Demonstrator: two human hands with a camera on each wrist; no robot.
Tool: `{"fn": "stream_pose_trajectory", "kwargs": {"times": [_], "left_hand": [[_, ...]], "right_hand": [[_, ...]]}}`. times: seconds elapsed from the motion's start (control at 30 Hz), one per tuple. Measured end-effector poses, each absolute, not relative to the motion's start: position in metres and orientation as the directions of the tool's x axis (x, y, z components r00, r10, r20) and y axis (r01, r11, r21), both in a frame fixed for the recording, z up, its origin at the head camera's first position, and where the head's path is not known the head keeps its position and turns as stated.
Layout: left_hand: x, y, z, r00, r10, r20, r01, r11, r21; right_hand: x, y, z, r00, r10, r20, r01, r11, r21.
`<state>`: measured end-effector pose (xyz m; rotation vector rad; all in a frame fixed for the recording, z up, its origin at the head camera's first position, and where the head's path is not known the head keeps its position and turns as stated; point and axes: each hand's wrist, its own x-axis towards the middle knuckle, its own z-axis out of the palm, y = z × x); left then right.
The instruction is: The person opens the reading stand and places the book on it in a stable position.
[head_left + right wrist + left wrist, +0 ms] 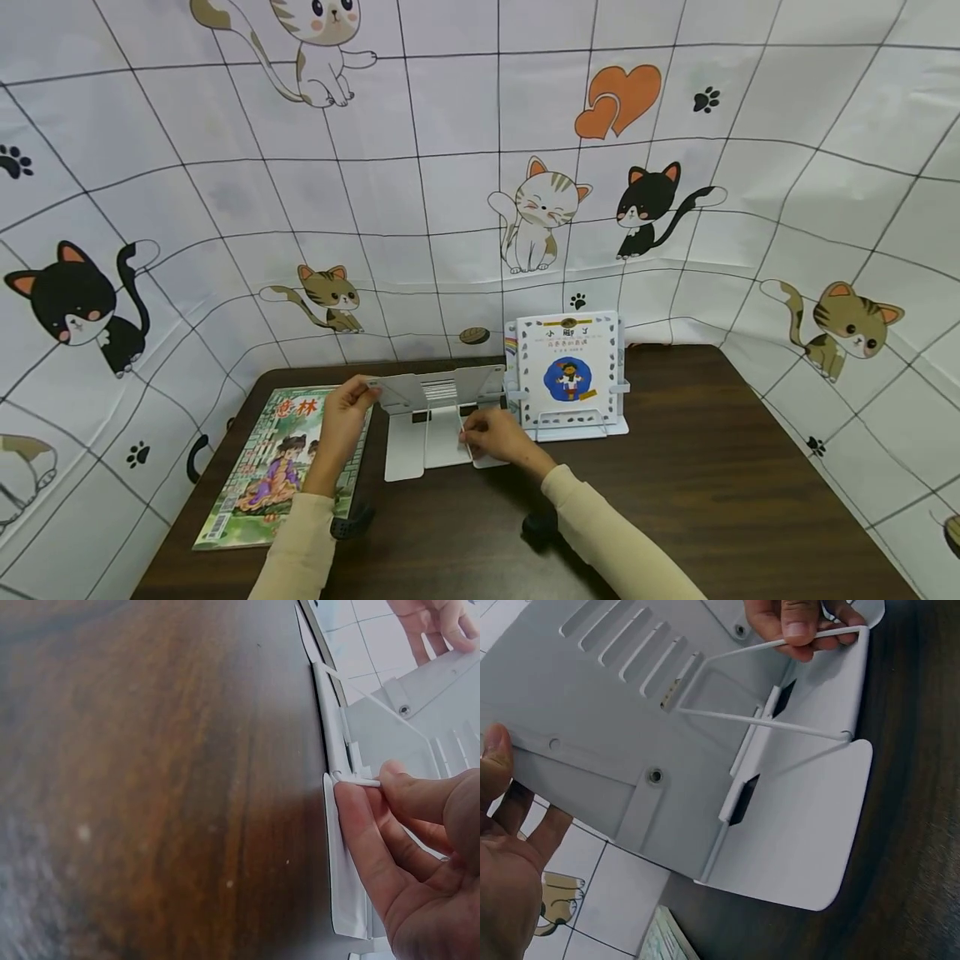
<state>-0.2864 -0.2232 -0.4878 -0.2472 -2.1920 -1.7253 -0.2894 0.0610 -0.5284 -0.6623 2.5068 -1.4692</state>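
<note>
A white metal book stand stands on the table with its slotted back plate raised at an angle from the flat base. My left hand holds the upper left edge of that plate, thumb on one face and fingers behind. The right hand pinches one side of the bent wire leg between thumb and fingers, low near the base. In the left wrist view the wire's far end reaches the lowest slot of the plate; whether it sits in the slot, I cannot tell.
A magazine lies flat at the left, close beside the left forearm. To the right of the stand, a white book leans upright in another white stand. The dark wooden table meets a cat-patterned sheet at the back.
</note>
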Motion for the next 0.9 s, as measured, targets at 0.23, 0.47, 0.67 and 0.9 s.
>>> {"fn": "stream_pose_trajectory", "kwargs": {"times": [0.23,0.47,0.67,0.9], "left_hand": [[-0.282,-0.223,-0.495,-0.923,-0.042,0.383,0.365,0.219,0.905],[-0.28,-0.224,-0.498,-0.922,-0.04,0.384,0.37,0.19,0.909],[-0.282,-0.225,-0.498,-0.919,-0.041,0.392,0.379,0.179,0.908],[-0.278,-0.227,-0.497,-0.911,-0.04,0.411,0.401,0.145,0.905]], "right_hand": [[-0.289,0.063,-0.531,-0.89,-0.449,0.079,-0.283,0.41,-0.867],[-0.288,0.061,-0.531,-0.893,-0.445,0.065,-0.267,0.407,-0.874],[-0.286,0.065,-0.522,-0.898,-0.432,0.086,-0.283,0.417,-0.864],[-0.271,0.084,-0.491,-0.926,-0.311,0.216,-0.319,0.336,-0.886]]}}
